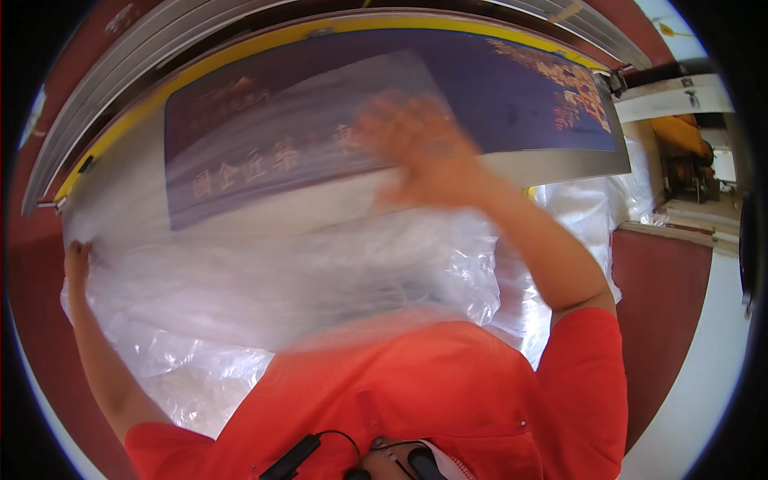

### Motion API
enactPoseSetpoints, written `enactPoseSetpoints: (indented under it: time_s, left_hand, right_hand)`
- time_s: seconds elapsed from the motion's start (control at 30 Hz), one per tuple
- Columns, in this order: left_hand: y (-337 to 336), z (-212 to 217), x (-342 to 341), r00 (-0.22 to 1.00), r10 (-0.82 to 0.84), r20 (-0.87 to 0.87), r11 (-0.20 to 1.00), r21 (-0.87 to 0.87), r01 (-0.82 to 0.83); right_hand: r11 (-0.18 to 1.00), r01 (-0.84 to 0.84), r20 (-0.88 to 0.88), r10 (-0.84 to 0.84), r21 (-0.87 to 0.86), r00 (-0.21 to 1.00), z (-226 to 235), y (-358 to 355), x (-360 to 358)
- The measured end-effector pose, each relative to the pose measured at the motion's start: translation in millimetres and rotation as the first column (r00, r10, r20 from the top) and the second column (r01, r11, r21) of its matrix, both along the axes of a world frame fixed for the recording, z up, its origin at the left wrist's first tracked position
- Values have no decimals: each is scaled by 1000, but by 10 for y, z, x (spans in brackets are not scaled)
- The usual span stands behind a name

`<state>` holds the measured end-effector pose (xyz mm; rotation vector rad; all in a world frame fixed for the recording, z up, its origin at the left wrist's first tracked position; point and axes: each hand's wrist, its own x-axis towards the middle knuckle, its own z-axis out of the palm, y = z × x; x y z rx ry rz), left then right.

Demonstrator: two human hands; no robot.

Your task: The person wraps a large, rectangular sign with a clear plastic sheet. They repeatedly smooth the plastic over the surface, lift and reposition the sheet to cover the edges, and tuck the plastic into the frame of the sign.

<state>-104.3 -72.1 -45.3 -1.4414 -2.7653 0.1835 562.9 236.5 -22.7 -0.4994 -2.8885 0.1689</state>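
A thin, see-through plastic film point(272, 272) lies over the left part of a long dark-blue printed panel point(496, 104) and hangs in loose folds toward my body. The panel has lettering and an orange tree pattern at its right end. At the far left, my left hand point(78, 260) is closed on the film's edge, near the panel's left end. My right hand point(420, 148) is over the middle of the panel, fingers spread and smeared by motion. Whether it presses on the film or hovers, I cannot tell.
A yellow rail point(132, 132) borders the panel's far side, with a grey metal frame point(96, 96) behind it. More crumpled clear plastic point(576, 216) bunches at the right and in front of me. Beyond the right end, an opening shows cluttered objects point(696, 168).
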Motion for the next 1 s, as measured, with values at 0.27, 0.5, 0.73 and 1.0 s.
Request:
enactPoseSetpoints:
  time_s: [0.27,0.5,0.73,1.0]
  left_hand:
    - [556,-331,798,965,258,-46,887,406,-217]
    - [602,-340,782,984,168,-55,879,461,-124]
    - [636,-240,1011,987,142,71,845,510,-159]
    - [-172,126,942,627,-207,751,776,517,-363]
  right_hand:
    - [892,452,-214,-441,6,872,374,301,336]
    - [765,520,-188,-614,-380,767,329,504,179]
    - [658,727,21,-739,-196,674,63,1287,-102]
    - [591,803,-273,-763,72,586,-130,1026,-153]
